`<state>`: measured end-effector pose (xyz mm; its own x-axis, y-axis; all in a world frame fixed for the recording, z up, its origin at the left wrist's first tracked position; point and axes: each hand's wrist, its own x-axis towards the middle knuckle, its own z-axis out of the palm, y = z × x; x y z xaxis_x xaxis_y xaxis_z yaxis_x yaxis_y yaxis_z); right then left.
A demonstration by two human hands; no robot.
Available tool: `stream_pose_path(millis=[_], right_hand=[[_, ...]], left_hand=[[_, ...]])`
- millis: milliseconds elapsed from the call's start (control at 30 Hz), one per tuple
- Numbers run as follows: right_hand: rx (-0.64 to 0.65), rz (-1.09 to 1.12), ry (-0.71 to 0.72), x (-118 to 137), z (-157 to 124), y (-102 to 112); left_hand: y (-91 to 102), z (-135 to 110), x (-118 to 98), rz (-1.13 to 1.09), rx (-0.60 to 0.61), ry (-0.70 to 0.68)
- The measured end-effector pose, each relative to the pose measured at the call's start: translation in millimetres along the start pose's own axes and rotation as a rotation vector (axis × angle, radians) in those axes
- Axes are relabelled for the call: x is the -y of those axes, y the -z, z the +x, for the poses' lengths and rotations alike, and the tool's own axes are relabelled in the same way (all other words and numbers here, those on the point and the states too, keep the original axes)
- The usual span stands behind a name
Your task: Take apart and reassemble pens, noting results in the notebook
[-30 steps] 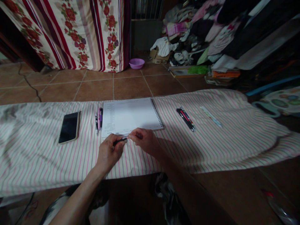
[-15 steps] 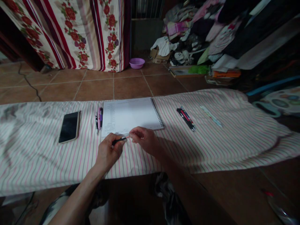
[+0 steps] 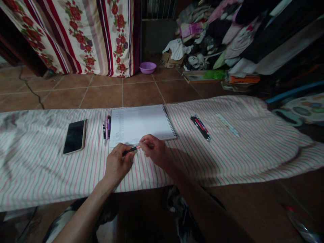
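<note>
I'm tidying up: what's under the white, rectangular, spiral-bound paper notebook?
The notebook lies on striped white fabric, visible beside its left and right edges; what it covers directly beneath cannot be seen.

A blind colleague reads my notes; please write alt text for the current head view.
A person's left hand grips a slim black pen, the right hand at its other end, by the near edge of a spiral notebook on a striped cloth. A phone and pens lie left, more pens right; a floral curtain hangs behind.
</note>
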<state>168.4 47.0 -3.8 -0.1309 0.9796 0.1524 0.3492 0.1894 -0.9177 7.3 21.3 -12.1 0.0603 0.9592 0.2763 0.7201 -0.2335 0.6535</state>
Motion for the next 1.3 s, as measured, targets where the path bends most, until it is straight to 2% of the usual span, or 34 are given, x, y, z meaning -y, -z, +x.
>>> stream_pose_path(millis=[233,300,467,767,1067,1300], right_hand=[[0.175,0.242,0.025,-8,3,6],[0.192,0.25,0.027,-13,4,6],[0.151,0.194,0.009,-17,4,4],[0.139,0.067,0.027,-5,3,10],[0.128,0.01,0.035,-7,2,8],[0.143,0.079,0.005,-10,2,9]], left_hand=[[3.5,1,3,-0.146,0.047,0.071],[4.2,1,3,-0.161,0.047,0.083],[3.6,2,1,-0.139,0.055,0.116],[2.4,1,0,-0.148,0.055,0.115],[1.2,0,1,-0.121,0.027,0.049],[1.7,2,4,-0.183,0.028,-0.026]])
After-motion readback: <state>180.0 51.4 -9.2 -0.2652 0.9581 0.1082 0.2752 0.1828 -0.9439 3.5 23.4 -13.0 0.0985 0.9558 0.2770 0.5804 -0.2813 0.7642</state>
